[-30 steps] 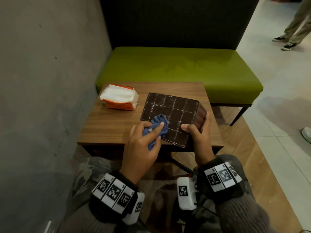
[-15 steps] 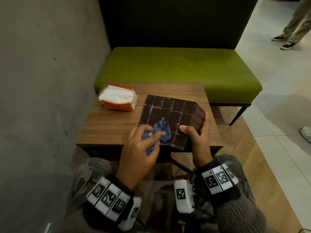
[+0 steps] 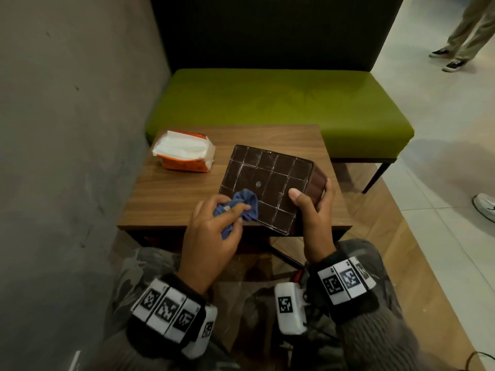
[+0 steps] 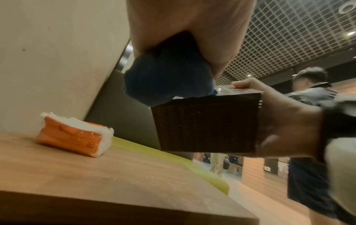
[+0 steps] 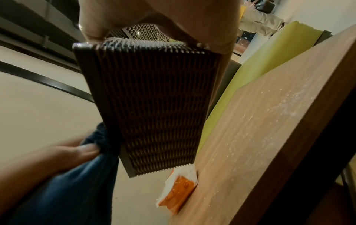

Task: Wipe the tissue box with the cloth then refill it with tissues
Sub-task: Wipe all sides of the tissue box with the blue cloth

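Observation:
A dark brown tissue box (image 3: 270,183) with a dusty gridded face is held tilted above the wooden table (image 3: 174,194); its ribbed side fills the wrist views (image 4: 206,123) (image 5: 152,103). My right hand (image 3: 313,207) grips its right end, thumb on the gridded face. My left hand (image 3: 214,231) holds a bunched blue cloth (image 3: 241,204) (image 4: 165,79) (image 5: 73,187) against the box's near left corner. An orange pack of white tissues (image 3: 184,152) (image 4: 75,137) (image 5: 179,188) lies on the table's far left.
A concrete wall (image 3: 67,129) runs along the left. A green bench (image 3: 281,105) with a dark backrest stands behind the table. White dust speckles the table top (image 5: 273,121). A person's legs (image 3: 466,30) stand at the far right, and a shoe (image 3: 484,206) is on the floor.
The cloth in my left hand slid from the middle of the gridded face toward its near left corner. The right hand kept its grip on the box.

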The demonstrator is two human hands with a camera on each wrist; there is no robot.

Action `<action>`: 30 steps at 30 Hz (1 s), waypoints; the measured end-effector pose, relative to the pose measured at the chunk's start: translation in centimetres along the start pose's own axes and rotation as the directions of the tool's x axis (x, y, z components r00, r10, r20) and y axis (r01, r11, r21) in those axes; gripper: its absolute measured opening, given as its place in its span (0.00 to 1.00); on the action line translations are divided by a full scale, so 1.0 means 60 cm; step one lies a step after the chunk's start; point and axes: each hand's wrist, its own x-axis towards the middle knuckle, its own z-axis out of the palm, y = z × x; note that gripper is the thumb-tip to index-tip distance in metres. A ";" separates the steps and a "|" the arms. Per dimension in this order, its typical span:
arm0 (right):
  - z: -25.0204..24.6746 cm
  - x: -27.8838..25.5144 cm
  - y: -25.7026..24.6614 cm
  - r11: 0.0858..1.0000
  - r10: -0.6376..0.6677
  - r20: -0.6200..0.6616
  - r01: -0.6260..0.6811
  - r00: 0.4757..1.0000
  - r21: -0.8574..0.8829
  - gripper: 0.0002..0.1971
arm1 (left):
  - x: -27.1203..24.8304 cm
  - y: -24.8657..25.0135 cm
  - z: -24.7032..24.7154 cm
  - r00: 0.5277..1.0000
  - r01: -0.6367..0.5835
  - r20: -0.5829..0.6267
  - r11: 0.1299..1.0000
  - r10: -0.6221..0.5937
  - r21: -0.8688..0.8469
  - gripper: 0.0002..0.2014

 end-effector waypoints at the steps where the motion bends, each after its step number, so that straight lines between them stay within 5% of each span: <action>1: 0.002 -0.002 0.003 1.000 0.011 0.004 -0.011 1.000 -0.002 0.53 | 0.005 -0.003 0.000 0.999 0.038 -0.031 0.999 -0.038 -0.002 0.16; 8: 0.007 0.004 0.001 1.000 0.019 -0.018 -0.019 1.000 -0.001 0.54 | -0.011 0.046 0.014 0.998 -0.055 0.016 0.998 0.055 -0.013 0.15; 13: 0.011 -0.005 0.002 0.999 0.039 -0.014 -0.039 0.999 -0.007 0.55 | 0.010 0.018 0.013 0.992 0.091 -0.087 0.996 -0.091 -0.003 0.18; 26: 0.021 -0.008 0.005 0.997 0.062 -0.052 -0.065 0.997 -0.042 0.57 | 0.003 0.052 0.003 0.996 -0.091 0.023 0.996 0.090 0.020 0.11; 30: 0.019 -0.009 0.003 0.997 0.032 -0.045 -0.035 0.998 -0.067 0.56 | 0.008 0.032 0.008 0.999 0.007 -0.050 0.999 -0.008 -0.031 0.13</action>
